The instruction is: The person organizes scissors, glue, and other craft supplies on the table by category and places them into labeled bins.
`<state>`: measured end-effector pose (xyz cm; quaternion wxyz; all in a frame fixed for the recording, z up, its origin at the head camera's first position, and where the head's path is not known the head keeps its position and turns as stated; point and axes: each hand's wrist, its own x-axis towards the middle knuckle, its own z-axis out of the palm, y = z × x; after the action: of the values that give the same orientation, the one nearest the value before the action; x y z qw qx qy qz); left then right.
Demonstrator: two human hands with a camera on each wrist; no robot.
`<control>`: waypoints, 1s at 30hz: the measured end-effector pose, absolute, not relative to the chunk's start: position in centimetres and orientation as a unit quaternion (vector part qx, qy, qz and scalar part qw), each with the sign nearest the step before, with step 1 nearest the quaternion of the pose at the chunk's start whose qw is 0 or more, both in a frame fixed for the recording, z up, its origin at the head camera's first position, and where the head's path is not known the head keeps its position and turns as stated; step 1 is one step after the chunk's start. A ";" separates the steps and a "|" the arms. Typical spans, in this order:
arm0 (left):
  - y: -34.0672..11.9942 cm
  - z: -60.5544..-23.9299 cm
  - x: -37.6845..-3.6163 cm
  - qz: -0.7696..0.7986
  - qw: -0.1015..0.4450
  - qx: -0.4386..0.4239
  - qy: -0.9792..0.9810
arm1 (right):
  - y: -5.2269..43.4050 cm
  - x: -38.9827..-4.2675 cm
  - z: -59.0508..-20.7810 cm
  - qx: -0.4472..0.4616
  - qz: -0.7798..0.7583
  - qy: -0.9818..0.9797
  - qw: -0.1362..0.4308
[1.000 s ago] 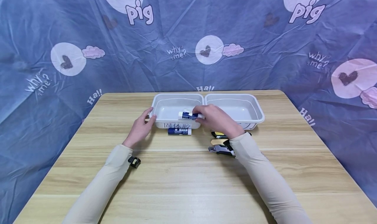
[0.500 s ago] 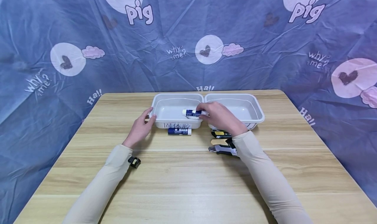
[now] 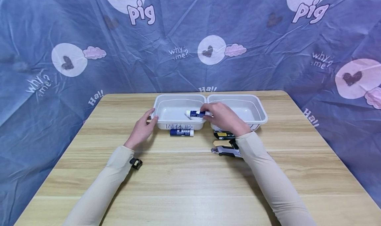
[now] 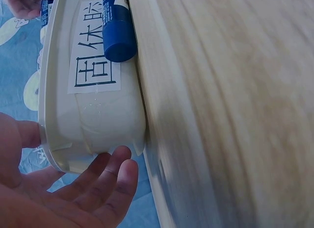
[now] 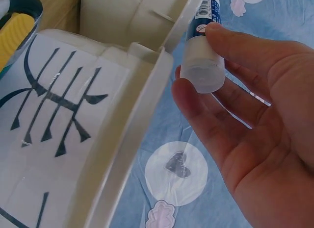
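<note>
Our left hand (image 3: pixel 141 129) grips the left white rectangular plastic bin (image 3: pixel 175 103) by its rim, probably to steady it. Our right hand (image 3: pixel 224 116) pinches a blue-and-white cylindrical glue stick (image 3: pixel 195 114) toward its right end, over that bin's right side, presumably for control.

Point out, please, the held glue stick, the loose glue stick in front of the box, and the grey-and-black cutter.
Held glue stick (image 5: pixel 203 54): right wrist view, on its pale end.
Loose glue stick (image 3: pixel 180 132): head view, on its blue body.
Grey-and-black cutter (image 3: pixel 227 151): head view, on its grey handle.
</note>
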<state>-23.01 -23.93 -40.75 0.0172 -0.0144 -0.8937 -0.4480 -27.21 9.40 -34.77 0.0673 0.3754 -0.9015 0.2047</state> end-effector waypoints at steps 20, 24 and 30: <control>-23.9 -40.6 -22.9 -0.450 0.016 -0.012 -0.893 | 9.4 -27.3 -35.0 0.366 0.209 -0.905 0.055; -24.0 -40.7 -22.9 -0.448 0.020 -0.015 -0.894 | 9.3 -27.4 -35.1 0.366 0.203 -0.907 0.053; -24.0 -40.8 -23.0 -0.446 0.016 -0.013 -0.895 | 9.2 -27.2 -35.0 0.367 0.204 -0.906 0.052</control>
<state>-22.99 -23.99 -40.78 0.0156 -0.0132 -0.8948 -0.4459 -27.16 9.23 -35.00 0.0520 0.3671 -0.9061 0.2039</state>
